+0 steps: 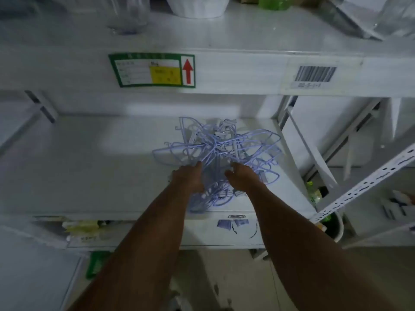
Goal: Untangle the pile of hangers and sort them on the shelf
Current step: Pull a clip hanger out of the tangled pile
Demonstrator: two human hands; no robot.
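Lilac hangers (224, 143) apparently touch left hand (189, 178) and right hand (243, 178).

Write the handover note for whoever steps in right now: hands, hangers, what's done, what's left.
Left hand: fingers in the near side of the hanger pile; grip unclear.
Right hand: the same, beside it.
Pile: purple hangers, one tangled heap on the right part of the shelf.
Done: nothing sorted yet.
Left: pull hangers free, sort them on the shelf.
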